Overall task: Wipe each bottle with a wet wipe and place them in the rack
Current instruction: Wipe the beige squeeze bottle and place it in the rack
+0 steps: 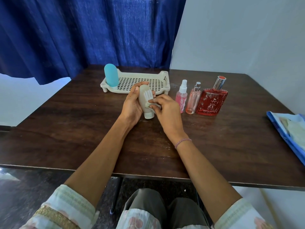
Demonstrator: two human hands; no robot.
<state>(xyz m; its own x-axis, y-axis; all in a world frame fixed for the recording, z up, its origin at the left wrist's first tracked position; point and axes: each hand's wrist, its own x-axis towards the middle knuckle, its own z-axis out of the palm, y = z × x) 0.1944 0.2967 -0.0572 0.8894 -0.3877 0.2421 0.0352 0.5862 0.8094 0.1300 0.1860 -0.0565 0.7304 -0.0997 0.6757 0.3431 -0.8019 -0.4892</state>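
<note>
The beige bottle (144, 96) is being held cap-down in the left hand (132, 107), fingers curling round it to steady it, while the right hand (167, 113) is pinching the wet wipe (148, 105) against its side, likely for wiping; the rack (163, 78) is waiting just beyond the fingers

Dark wooden table (74, 129) filling middle of view, faint pale smudges showing on top. Blue curtain (82, 30) hanging behind far edge. Pale wall (247, 38) standing right of curtain. Dark glossy floor (24, 187) reflecting light below near edge. Metal table leg (117, 194) slanting down beside grey trousers (145, 205). Pale patterned sleeves (66, 210) framing bottom corners.
</note>
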